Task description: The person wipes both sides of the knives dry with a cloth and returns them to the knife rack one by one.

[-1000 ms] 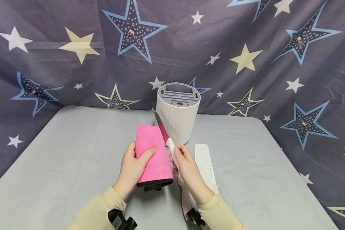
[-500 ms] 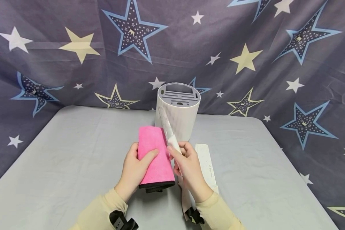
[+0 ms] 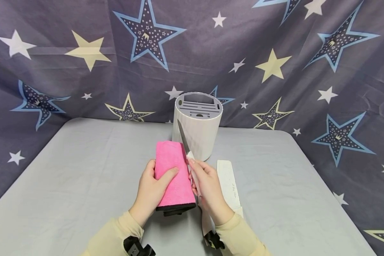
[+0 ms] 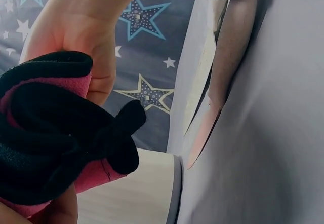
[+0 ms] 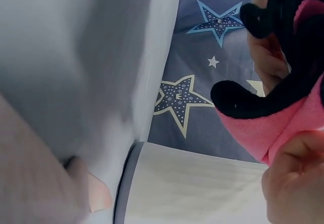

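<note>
Cloth at lower centre, likely soft, is gripped by the left hand; the right hand holds a stiff-looking knife, best taken by its handle.

- Hands: two, one left hand and one right hand.
- Sleeves: two.
- Black wrist devices: two.
- Knives: three; one held knife, plus two lying, a white knife and a pinkish-looking knife, both partly hidden.
- Pink cloth: one.
- White holder: one; slots, several, exact number unclear.
- Table: one.
- Starry curtain: one; printed stars, many.
</note>
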Tool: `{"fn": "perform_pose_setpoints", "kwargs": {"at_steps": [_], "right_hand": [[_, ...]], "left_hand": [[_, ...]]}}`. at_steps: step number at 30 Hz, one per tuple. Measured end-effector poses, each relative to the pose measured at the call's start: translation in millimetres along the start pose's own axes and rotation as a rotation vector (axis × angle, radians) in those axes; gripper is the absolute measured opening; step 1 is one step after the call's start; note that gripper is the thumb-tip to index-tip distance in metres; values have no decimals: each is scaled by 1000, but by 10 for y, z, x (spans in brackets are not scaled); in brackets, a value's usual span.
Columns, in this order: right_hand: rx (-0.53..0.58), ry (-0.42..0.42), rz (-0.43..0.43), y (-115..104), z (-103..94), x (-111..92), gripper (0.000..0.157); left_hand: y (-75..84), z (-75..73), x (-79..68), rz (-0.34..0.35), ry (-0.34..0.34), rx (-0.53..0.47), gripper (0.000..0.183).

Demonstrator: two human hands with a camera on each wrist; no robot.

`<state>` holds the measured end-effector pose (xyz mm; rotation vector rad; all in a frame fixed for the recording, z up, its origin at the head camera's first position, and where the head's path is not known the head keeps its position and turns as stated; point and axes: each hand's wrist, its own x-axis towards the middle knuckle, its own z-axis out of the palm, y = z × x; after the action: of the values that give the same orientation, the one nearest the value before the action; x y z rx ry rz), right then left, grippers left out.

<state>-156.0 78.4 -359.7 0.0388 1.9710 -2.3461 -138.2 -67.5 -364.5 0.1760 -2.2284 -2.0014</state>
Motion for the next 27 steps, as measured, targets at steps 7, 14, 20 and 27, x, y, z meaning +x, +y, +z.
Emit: {"fn": "perform_pose_setpoints", "kwargs": {"at_steps": [7, 14, 20, 27], "right_hand": [[-77, -17, -4, 15, 23, -3, 37], [-284, 19, -153, 43, 25, -28, 32], [-491, 51, -275, 34, 52, -48, 27], [-610, 75, -341, 38, 75, -52, 28]], "left_hand": [[5, -3, -6, 7, 8, 24, 34], [22, -18, -47, 9, -1, 40, 36], [34, -36, -72, 16, 5, 46, 36], [40, -33, -102, 32, 14, 45, 35]]}}
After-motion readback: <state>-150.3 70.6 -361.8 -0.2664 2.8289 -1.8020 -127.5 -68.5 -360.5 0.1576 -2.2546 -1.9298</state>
